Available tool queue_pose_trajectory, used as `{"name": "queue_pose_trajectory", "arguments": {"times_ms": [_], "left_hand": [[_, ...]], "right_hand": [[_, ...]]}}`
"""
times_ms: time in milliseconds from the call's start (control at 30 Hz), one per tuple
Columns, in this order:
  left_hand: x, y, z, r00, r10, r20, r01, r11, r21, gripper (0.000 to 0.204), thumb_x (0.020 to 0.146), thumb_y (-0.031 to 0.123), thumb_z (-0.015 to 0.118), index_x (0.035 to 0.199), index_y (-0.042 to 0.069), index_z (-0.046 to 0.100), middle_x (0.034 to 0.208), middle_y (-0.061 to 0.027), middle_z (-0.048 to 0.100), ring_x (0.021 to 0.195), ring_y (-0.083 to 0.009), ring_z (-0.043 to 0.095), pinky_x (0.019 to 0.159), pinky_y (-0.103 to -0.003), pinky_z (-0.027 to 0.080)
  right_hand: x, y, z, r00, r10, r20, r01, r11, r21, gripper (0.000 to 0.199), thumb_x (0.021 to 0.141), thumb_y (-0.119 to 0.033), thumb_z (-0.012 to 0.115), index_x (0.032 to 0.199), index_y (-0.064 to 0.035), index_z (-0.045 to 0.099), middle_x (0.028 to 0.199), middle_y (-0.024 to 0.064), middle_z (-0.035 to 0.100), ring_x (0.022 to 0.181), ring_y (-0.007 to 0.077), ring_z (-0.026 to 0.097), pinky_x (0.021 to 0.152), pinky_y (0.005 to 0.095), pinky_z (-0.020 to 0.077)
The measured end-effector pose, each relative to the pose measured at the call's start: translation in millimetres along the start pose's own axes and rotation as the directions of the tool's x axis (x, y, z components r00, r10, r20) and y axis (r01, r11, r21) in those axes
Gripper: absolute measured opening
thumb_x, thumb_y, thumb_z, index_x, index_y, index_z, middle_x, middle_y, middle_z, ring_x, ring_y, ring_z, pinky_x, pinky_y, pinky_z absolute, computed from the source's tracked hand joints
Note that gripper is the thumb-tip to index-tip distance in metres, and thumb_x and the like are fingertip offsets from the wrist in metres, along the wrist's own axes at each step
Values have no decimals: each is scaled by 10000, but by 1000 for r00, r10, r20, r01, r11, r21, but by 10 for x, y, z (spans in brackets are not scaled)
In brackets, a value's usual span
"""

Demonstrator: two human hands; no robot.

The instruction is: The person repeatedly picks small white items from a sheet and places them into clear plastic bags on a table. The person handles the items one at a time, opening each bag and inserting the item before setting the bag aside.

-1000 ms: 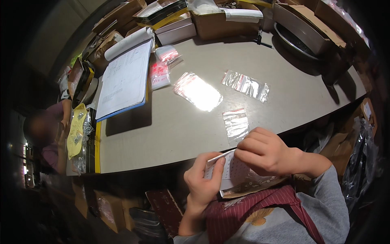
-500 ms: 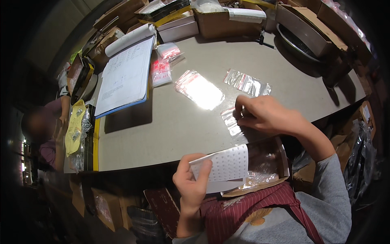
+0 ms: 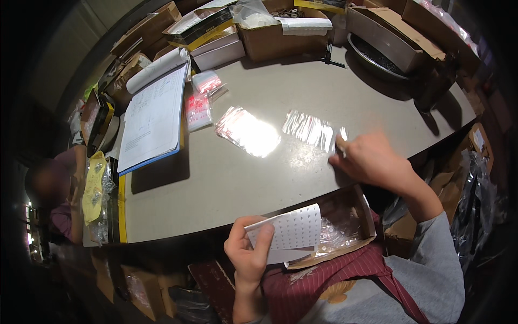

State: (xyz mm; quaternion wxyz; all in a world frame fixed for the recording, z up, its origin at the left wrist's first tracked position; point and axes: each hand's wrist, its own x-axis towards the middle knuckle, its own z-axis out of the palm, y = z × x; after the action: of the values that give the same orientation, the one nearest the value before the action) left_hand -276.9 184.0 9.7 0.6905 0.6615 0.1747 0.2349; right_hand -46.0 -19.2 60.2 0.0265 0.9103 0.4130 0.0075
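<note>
My left hand (image 3: 248,248) is closed on a white sheet of small printed labels (image 3: 291,229), thumb on top, its edge curling over. My right hand (image 3: 375,162) is slightly blurred, thumb and fingers pinched at the right end of an overlapping row of small clear zip bags (image 3: 310,129). Left of that row lies a stack of clear zip bags (image 3: 248,132), bright with glare. Between the label sheet and my apron, an open cardboard box (image 3: 367,216) holds clear bags with small round parts (image 3: 337,232).
A blue clipboard with papers (image 3: 151,113) lies on the table's left side, beside red-printed plastic bags (image 3: 199,108). Cardboard boxes (image 3: 280,40) line the back, with a round dark tray (image 3: 377,59) at the back right. Another person (image 3: 62,183) sits at far left.
My right hand has moved right, to the end of the bag row. The single bag that lay nearer me is gone from its spot. My left hand keeps hold of the label sheet.
</note>
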Motion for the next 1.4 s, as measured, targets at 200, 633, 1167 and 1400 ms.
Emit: {"name": "queue_pose_trajectory", "arguments": {"times_ms": [200, 633, 1167, 1400], "left_hand": [[30, 33, 106, 999, -31, 17, 31, 1000, -6, 178, 954, 71, 738, 1068, -31, 648, 923, -38, 682, 837, -81, 611, 775, -229, 484], [313, 179, 521, 801, 376, 466, -568, 722, 395, 166, 786, 0, 743, 944, -16, 695, 1244, -266, 699, 1153, -389, 673, 1000, -440, 521], [582, 85, 464, 778, 281, 561, -596, 611, 521, 179, 790, 118, 761, 930, 19, 711, 1362, -256, 676, 1319, -420, 614, 1214, -576, 327], [541, 120, 351, 834, 318, 452, -520, 726, 450, 148, 801, 106, 778, 894, 15, 707, 1407, -292, 645, 1342, -418, 599, 1194, -568, 330]], "right_hand": [[161, 191, -153, 976, -167, -138, 216, 800, 560, 347, 984, -288, 736, 1188, -10, 695, 827, 150, 688, 737, 247, 673, 655, 394, 515], [968, 130, 44, 967, -237, -91, 248, 807, 537, 287, 976, -275, 726, 1114, -31, 662, 854, 179, 714, 811, 373, 699, 718, 476, 515], [444, 883, -164, 977, -29, 213, -139, 669, 730, 382, 959, -373, 763, 984, 3, 696, 731, 100, 672, 677, 204, 669, 652, 350, 505], [340, 800, -158, 983, -177, -44, 157, 696, 701, 298, 924, -232, 704, 1099, 1, 644, 942, 150, 711, 868, 271, 695, 779, 393, 541]]}}
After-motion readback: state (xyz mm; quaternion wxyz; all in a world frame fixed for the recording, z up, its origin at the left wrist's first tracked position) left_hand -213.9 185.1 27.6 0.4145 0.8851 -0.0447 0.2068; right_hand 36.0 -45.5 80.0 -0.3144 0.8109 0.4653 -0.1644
